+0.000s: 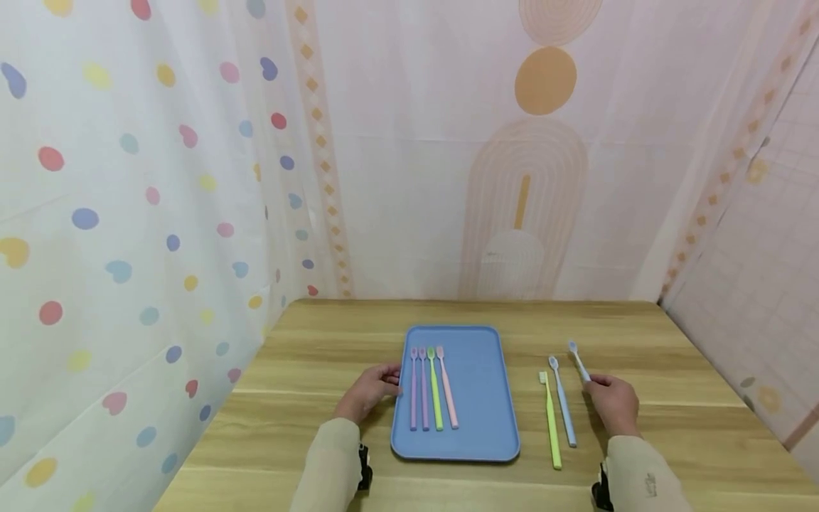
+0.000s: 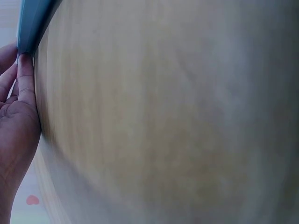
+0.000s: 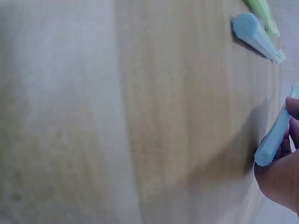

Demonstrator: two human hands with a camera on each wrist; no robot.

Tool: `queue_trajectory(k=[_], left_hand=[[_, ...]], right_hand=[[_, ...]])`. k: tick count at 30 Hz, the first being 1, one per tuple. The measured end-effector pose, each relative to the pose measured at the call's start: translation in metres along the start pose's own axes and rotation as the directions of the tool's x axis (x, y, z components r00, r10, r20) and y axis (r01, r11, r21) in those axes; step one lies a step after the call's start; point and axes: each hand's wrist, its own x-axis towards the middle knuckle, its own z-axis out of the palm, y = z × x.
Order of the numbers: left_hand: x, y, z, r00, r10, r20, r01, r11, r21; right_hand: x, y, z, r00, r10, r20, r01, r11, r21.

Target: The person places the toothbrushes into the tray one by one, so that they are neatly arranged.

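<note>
A blue tray (image 1: 473, 434) lies on the table, and my left hand (image 1: 371, 390) grips its left rim; in the left wrist view, fingers (image 2: 26, 79) meet the tray edge (image 2: 32, 23). On the tray's left half, side by side, are two purple toothbrushes (image 1: 424, 398), a green toothbrush (image 1: 436, 398) and a pink toothbrush (image 1: 449, 395). My right hand (image 1: 614, 404) pinches a light blue toothbrush (image 1: 579, 364) by its handle, head pointing away. The right wrist view shows its handle end (image 3: 268, 151) just above the table. Some right fingers are hidden.
Between the tray and my right hand, a second light blue toothbrush (image 1: 564, 405) and a yellow-green toothbrush (image 1: 552, 427) lie on the wooden table (image 1: 307, 355). Patterned curtains (image 1: 409, 178) hang behind the table and at both sides.
</note>
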Motion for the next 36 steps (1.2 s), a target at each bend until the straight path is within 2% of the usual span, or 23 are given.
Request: queue_trajectory(k=[4,12,17,28,36], left_hand=[[0.001,-0.004,0.000,1.000,-0.001,0.007,0.001,1.000,-0.003],[0.001,-0.008,0.001,1.000,0.010,-0.001,-0.010,1.000,0.008],[0.001,-0.006,0.002,1.000,0.005,-0.009,-0.005,1.000,0.000],[-0.001,-0.001,0.002,1.000,0.014,-0.012,-0.014,1.000,-0.010],[0.000,-0.004,0.002,1.000,0.006,-0.019,-0.006,1.000,-0.004]], right_hand=[[-0.001,-0.005,-0.001,1.000,0.018,-0.014,-0.018,0.999,0.047],[0.000,-0.018,0.002,0.995,0.091,0.028,-0.094,0.988,0.125],[0.000,-0.026,0.007,0.992,0.121,0.026,-0.124,0.977,0.174],[-0.003,-0.054,0.032,0.994,0.106,-0.026,-0.095,0.959,0.268],[-0.009,-0.070,0.052,0.997,0.062,0.048,-0.073,0.960,0.272]])
